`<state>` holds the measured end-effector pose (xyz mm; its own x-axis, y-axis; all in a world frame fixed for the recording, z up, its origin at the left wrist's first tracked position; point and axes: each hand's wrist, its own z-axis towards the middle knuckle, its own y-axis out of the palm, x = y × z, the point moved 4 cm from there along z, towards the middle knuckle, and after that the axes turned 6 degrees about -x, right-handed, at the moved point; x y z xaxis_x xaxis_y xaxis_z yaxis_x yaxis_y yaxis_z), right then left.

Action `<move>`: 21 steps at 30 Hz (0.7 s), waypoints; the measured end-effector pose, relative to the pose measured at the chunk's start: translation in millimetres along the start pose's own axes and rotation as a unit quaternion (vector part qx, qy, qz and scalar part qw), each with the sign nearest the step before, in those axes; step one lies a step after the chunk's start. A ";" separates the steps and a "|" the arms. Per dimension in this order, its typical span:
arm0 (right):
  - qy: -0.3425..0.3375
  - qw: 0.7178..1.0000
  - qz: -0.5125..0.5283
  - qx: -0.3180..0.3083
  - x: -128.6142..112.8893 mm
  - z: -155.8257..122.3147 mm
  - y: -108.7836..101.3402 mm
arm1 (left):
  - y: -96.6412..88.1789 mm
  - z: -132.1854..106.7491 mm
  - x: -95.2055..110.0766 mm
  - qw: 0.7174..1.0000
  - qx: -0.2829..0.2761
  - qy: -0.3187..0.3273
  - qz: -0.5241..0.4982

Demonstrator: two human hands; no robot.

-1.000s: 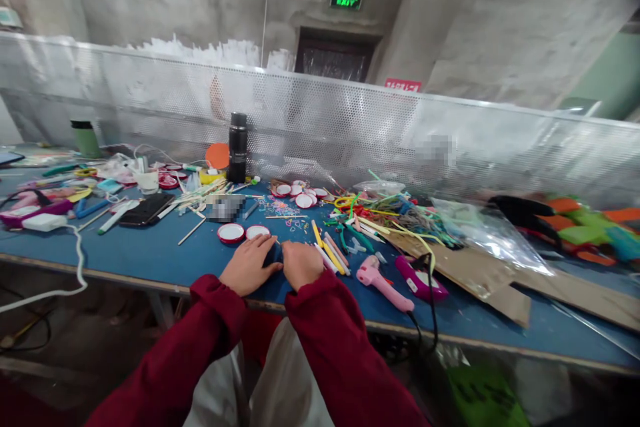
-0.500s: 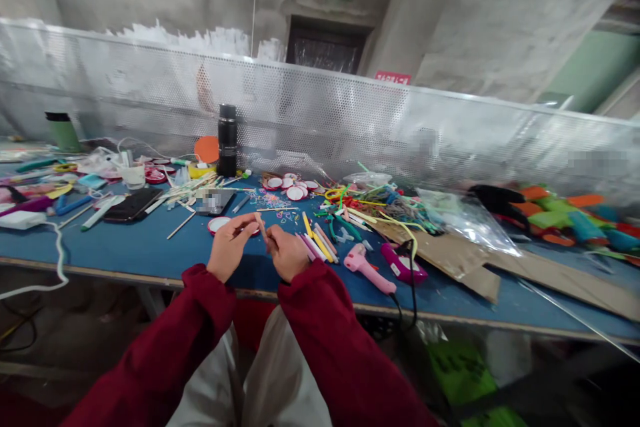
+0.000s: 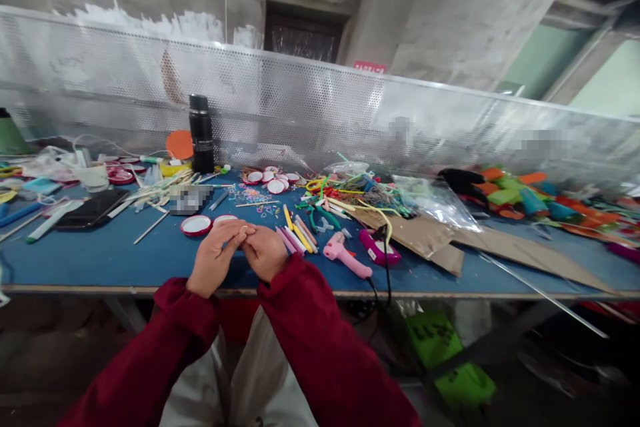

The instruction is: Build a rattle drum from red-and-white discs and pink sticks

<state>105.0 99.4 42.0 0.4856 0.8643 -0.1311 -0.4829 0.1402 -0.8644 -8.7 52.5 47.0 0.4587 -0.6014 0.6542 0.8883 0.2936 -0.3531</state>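
My left hand (image 3: 214, 257) and my right hand (image 3: 265, 253) meet just above the near edge of the blue table (image 3: 125, 257), both in dark red sleeves. Their fingertips pinch a small pale piece (image 3: 243, 231) between them; I cannot make out what it is. Two round red-rimmed lids (image 3: 196, 225) lie just beyond my left hand. Several coloured sticks (image 3: 295, 235) lie to the right of my right hand.
A pink glue gun (image 3: 344, 255) and a magenta one (image 3: 379, 250) lie right of the sticks, cords hanging over the edge. A black flask (image 3: 201, 134) stands by the perforated metal screen (image 3: 350, 113). A phone (image 3: 91, 209), cardboard (image 3: 500, 247) and a plastic bag (image 3: 435, 200) also lie there.
My hands lifted off the table and came together holding a small piece. The view swung to the right, so the table's things shifted left.
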 end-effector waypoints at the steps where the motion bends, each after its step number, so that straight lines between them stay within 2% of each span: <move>1: -0.002 1.000 -0.007 -0.001 -1.3 -0.7 -1.0 | 0.2 -2.0 1.3 1.000 0.004 0.001 0.004; 6: 0.020 0.998 -0.059 0.001 -16.1 -19.7 -14.3 | -3.3 -11.4 0.4 0.995 0.061 -0.075 0.016; 9: 0.039 0.996 -0.060 0.061 -28.1 -49.6 -19.4 | -5.7 -15.9 -2.1 0.990 0.091 -0.105 0.036; 11: 0.049 0.992 -0.041 0.107 -34.1 -74.0 -14.7 | -5.5 -17.4 -3.6 0.989 0.090 -0.107 0.043; 16: 0.033 0.971 -0.069 0.226 -39.6 -119.3 12.5 | -1.7 -18.6 -12.3 0.990 0.046 -0.133 0.021; 19: 0.032 0.957 -0.108 0.268 -38.4 -125.0 27.8 | 1.9 -18.2 -15.5 0.989 0.002 -0.143 0.032; 21: 0.049 0.949 -0.116 0.288 -37.0 -123.9 35.0 | 7.1 -16.6 -13.5 0.987 -0.062 -0.135 0.068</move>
<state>160.5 12.5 -43.6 0.6790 0.7332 -0.0384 -0.6595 0.5861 -0.4708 -8.9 50.3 24.6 0.5767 -0.3383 0.7436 0.8168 0.2544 -0.5177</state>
